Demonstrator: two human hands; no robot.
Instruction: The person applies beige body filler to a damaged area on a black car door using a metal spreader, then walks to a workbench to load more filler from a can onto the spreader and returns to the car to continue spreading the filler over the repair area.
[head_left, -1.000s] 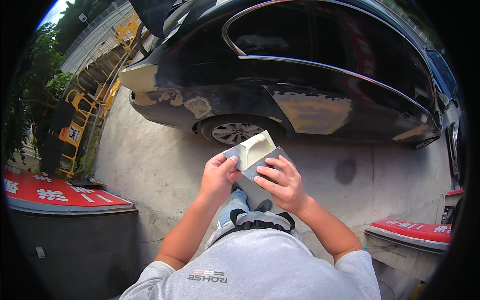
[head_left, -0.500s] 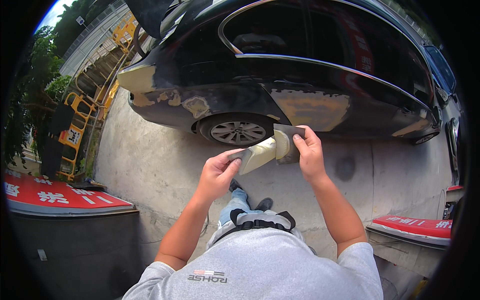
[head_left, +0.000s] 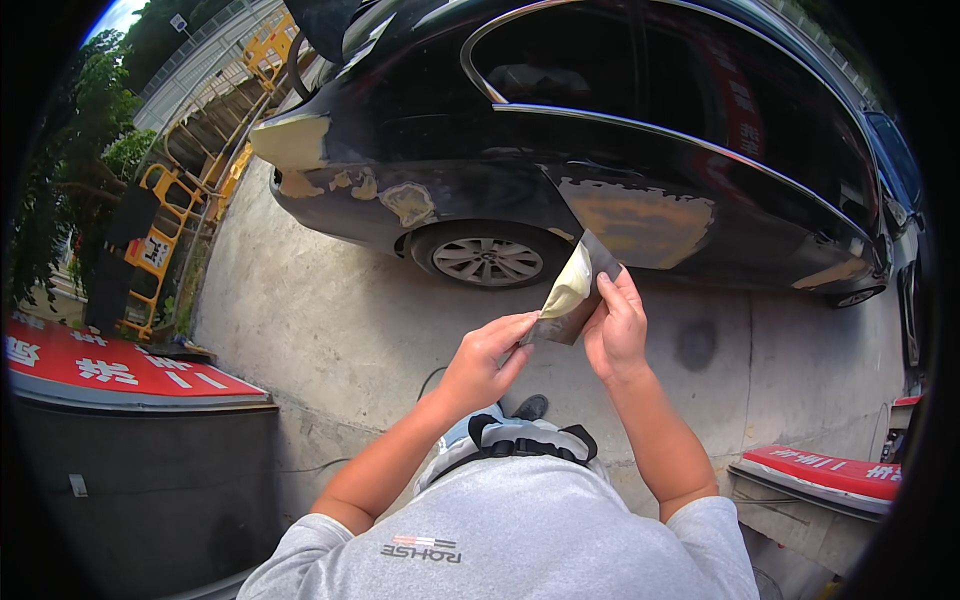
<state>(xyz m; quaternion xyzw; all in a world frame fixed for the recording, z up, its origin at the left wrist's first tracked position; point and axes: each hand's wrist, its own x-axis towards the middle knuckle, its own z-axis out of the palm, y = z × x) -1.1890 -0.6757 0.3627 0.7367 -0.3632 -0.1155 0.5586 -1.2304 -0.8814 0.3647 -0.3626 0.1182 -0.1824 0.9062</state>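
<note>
Before my chest, my right hand [head_left: 614, 325] grips a thin dark putty spreader [head_left: 603, 256] with the thumb on its face. A thick pale-yellow lump of filler putty [head_left: 569, 288] lies along it. My left hand [head_left: 487, 361] is closed, pinching a second grey spreader [head_left: 531, 333] whose edge meets the putty from the left; most of this spreader is hidden by fingers and putty. Beyond both hands is the side of a black car [head_left: 470, 195], with a large tan filler patch [head_left: 640, 220] on its rear door and smaller patches around the rear wheel [head_left: 487, 260].
Red sign panels with white characters lie on dark boxes at the left [head_left: 120, 365] and right [head_left: 825, 470]. Yellow barriers [head_left: 155, 250] stand at the far left beside greenery. Concrete ground [head_left: 330, 310] lies between me and the car. Another vehicle [head_left: 895, 160] is at the far right.
My left hand has moved right, bringing its spreader onto the right one. The putty that stretched between the two is now gathered in a lump, and the right spreader is tilted more steeply.
</note>
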